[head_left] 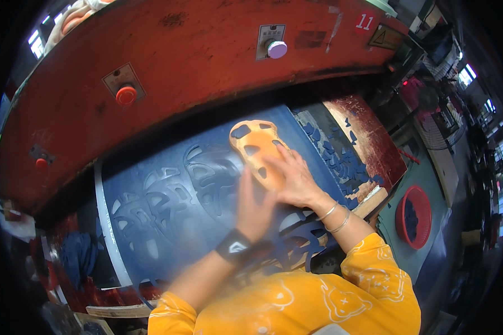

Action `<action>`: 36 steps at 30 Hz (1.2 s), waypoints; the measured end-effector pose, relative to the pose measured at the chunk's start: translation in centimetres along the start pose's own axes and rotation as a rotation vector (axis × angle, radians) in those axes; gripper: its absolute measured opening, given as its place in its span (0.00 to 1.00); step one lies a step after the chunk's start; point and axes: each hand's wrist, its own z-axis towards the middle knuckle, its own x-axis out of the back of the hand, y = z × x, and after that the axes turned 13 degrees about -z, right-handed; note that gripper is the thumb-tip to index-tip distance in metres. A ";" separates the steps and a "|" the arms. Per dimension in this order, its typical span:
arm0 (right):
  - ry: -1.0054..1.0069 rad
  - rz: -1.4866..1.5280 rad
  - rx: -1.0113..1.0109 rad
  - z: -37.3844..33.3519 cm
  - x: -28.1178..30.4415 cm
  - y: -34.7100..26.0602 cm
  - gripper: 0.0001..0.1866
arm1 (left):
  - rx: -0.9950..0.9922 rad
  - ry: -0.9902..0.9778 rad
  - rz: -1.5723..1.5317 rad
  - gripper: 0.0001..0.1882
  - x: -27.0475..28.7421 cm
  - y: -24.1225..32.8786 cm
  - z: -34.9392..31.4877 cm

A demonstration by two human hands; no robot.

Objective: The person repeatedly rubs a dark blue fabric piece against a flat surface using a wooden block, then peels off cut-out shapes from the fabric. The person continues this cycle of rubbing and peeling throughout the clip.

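Note:
An orange cutting die [250, 146] with several openings and a sole-like outline lies on a dark blue sheet [167, 223]. My right hand [296, 177] rests on the die's right side, its fingers stretched over the edge. Blurred by motion, my left hand [252, 209] is at the die's lower left, fingers extended and thumb apart. Whether it touches the die I cannot tell. Cut outlines and openings [167, 187] mark the sheet to the left of the die. Cut strips of blue sheet [299, 240] hang near the front edge, below my right wrist.
A red press beam [195, 50] spans the far side, with a red push button [126, 95] and a pale purple button [276, 49]. Small blue scraps [341, 159] lie to the right. Farther right stands a pink basket [425, 215] holding blue pieces. Bundled blue material [78, 254] sits at left.

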 end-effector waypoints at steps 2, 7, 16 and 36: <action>0.025 0.083 -0.030 -0.2 -0.2 0.7 0.43 | -0.012 0.003 0.132 0.41 -1.1 -0.9 -0.5; 0.055 0.316 -0.022 -0.2 -0.8 2.5 0.41 | -0.092 0.003 0.285 0.44 -1.9 -0.8 -1.3; -0.037 1.502 0.008 0.2 1.3 6.6 0.41 | -0.095 -0.192 0.962 0.48 -3.4 -0.6 -1.7; 0.147 0.514 -0.274 -7.6 4.8 17.7 0.41 | -0.226 -0.748 0.851 0.42 -1.3 1.3 4.7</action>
